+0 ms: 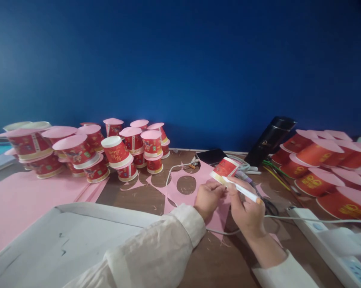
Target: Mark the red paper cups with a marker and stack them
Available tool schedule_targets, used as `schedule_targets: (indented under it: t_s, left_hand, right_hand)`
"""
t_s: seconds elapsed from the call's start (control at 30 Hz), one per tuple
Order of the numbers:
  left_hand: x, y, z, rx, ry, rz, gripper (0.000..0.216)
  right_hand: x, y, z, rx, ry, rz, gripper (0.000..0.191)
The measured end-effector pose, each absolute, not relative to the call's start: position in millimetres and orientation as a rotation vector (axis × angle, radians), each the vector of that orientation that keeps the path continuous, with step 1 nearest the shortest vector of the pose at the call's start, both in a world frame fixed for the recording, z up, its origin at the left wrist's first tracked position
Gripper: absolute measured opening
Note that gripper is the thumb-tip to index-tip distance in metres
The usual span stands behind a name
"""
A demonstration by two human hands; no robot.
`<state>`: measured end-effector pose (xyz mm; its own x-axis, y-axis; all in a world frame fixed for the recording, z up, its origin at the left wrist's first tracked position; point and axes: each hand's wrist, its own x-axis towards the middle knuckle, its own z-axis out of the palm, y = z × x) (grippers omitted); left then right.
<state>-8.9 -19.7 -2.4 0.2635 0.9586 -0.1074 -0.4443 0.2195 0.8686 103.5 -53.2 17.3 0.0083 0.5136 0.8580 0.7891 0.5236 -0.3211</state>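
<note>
A red paper cup (227, 167) with a pale rim tilts just beyond my hands. My left hand (208, 199) is closed, its fingertips pinched at the cup's rim; the exact grip is partly hidden. In my right hand (246, 210) is a white pen (243, 191) with an orange end, its far end reaching the cup's rim. Under both hands lies a pink paper sheet (198, 188) with round holes cut in it.
Stacked red cups with pink paper discs (98, 168) stand at left, more cups (321, 182) at right. Around me are a black flask (270, 138), a black phone (212, 155), cables, a power strip (327, 240), pink sheets (33, 204) and a white sheet (78, 240).
</note>
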Motion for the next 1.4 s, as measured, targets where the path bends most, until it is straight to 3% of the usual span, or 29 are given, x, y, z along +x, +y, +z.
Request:
schedule_targets:
  t_s: [0.13, 0.3, 0.43, 0.6, 0.87, 1.13, 1.4]
  left_hand:
    - [-10.3, -15.9, 1.6, 0.496, 0.643, 1.076, 0.027]
    - [-13.9, -14.9, 13.7, 0.237, 0.547, 1.093, 0.009]
    - [-18.0, -18.1, 21.4, 0.175, 0.467, 1.046, 0.012]
    - [-20.3, -18.9, 25.7, 0.107, 0.486, 0.976, 0.018]
    - [-19.6, -20.4, 28.1, 0.115, 0.498, 0.955, 0.019]
    - [-14.5, -24.6, 22.0, 0.254, 0.477, 0.994, 0.008]
    - [-1.4, -34.5, 2.9, 0.648, 0.474, 1.029, 0.044]
  right_hand:
    - [110.9, -52.8, 12.3, -1.205, -1.41, -0.186, 0.028]
    - [122.5, -42.1, 4.7, -1.27, -1.046, 0.188, 0.044]
    - [126.5, -31.0, 0.2, -1.236, -0.773, 0.529, 0.062]
    - [123.9, -26.7, -0.5, -1.136, -0.738, 0.755, 0.063]
    - [123.7, -27.1, -6.9, -1.08, -0.773, 0.81, 0.066]
    - [122.4, -27.3, -3.7, -1.043, -0.744, 0.849, 0.064]
    - [126.2, -25.9, 0.0, -1.01, -0.669, 0.851, 0.064]
